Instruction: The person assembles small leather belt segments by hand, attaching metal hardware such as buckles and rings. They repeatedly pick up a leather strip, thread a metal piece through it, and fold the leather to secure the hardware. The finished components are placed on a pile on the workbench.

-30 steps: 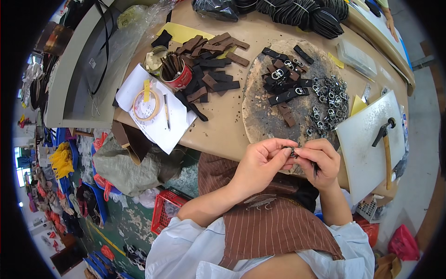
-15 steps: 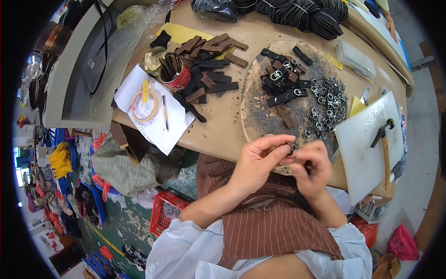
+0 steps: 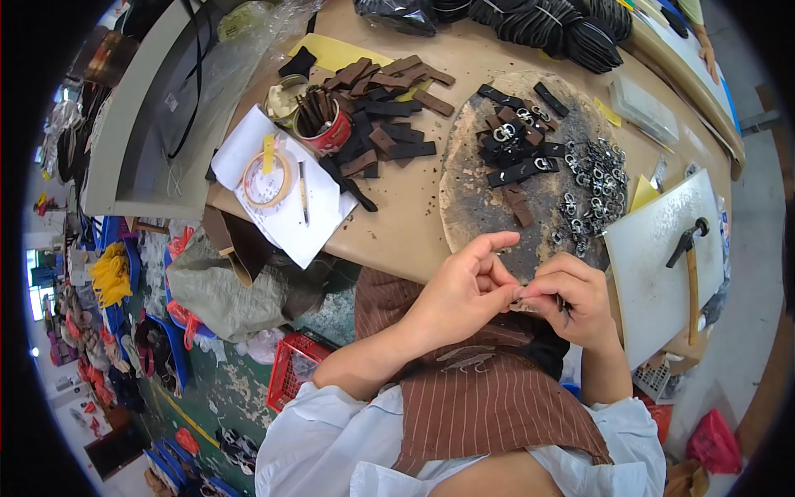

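Observation:
My left hand (image 3: pixel 468 290) and my right hand (image 3: pixel 575 300) meet fingertip to fingertip just off the front edge of the round, worn block (image 3: pixel 458 199). Thumb and forefinger of each are pinched together; what lies in the pinch is too small to make out. A small dark piece (image 3: pixel 566 307) shows between the curled fingers of my right hand. Beyond my hands, the block bears a heap of silver metal swivel clasps (image 3: pixel 590 186) on its right. To their left lie black and brown leather tabs (image 3: pixel 523 176), some with metal rings fitted.
A hammer (image 3: pixel 692 282) rests on a white board (image 3: pixel 654 248) at the right. Left are a red tin (image 3: pixel 330 135) of brown strips, loose tabs (image 3: pixel 389 137), and a tape roll (image 3: pixel 267 178) on paper. Black cord bundles (image 3: pixel 546 25) lie at the back. A red crate (image 3: pixel 290 373) stands below.
My right hand has come down and its fingers now pinch against my left fingertips. The dark ring-like piece seen at my left fingertips no longer shows there. The view has shifted slightly.

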The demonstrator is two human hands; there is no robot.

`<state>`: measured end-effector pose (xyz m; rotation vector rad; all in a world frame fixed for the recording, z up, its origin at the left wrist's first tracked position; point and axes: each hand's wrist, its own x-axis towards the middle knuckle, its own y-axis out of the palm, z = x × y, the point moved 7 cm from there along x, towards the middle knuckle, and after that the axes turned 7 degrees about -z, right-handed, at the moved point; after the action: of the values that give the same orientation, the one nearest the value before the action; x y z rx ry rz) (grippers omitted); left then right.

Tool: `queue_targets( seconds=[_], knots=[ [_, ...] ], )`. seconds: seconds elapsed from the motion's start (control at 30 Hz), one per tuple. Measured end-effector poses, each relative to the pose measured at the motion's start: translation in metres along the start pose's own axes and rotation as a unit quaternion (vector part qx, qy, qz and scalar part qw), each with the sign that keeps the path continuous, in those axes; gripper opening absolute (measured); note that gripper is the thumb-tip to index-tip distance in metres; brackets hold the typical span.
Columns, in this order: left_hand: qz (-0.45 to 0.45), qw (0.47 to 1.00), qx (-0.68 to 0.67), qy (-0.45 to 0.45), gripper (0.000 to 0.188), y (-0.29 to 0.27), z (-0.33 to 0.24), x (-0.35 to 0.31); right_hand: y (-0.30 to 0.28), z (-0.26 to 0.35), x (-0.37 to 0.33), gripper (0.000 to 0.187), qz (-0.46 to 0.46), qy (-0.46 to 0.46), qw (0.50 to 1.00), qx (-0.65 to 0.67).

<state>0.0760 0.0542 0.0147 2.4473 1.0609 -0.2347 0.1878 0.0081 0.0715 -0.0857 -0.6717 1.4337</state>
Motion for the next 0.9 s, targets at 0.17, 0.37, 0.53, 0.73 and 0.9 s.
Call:
queue_targets(
  seconds=[0.17,0.37,0.53,0.73,0.9],
  knots=[
    [0.001,1.0,0.0,0.024,0.041,-0.003,0.001,0.004,0.0,-0.012,-0.008,0.007,-0.093,0.032,0.995,0.027],
    [-0.273,0.758,0.485,0.341,0.018,-0.078,-0.069,0.034,-0.003,-0.06,-0.036,0.004,-0.178,0.321,0.862,0.349],
    [-0.25,0.611,0.677,0.325,0.021,-0.108,-0.071,0.077,0.004,-0.057,-0.031,0.012,-0.106,0.331,0.885,0.31],
    [-0.208,0.889,0.352,0.205,0.017,-0.087,-0.059,0.067,-0.016,-0.054,-0.023,0.012,-0.129,0.233,0.95,0.161],
    [-0.081,0.994,-0.026,0.074,0.018,-0.02,-0.022,0.042,-0.016,-0.023,-0.002,0.012,-0.054,0.203,0.967,0.142]
  ],
)
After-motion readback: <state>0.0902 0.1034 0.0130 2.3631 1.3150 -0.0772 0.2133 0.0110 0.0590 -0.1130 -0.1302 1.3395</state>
